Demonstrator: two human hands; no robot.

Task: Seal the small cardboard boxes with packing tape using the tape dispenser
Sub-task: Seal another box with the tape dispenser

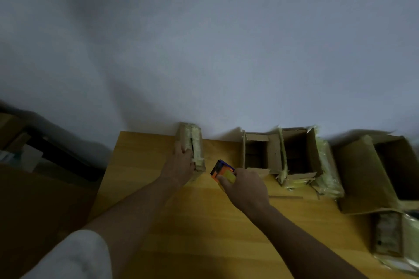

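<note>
A small closed cardboard box (196, 142) with tape strips along its top stands at the far edge of the wooden table (204, 222), against the wall. My left hand (181, 161) grips its near left side. My right hand (244, 188) holds an orange and blue tape dispenser (221, 171) with yellowish tape, just right of that box and a little above the table. Two open small boxes (258, 154) (299, 154) stand side by side further right, flaps up.
A larger open cardboard box (362, 176) sits at the right edge, with another taped box (385, 235) in front of it. Loose tape scraps (326, 179) lie beside the open boxes. Left of the table are dark shelves with clutter (20, 142). A pale wall rises behind.
</note>
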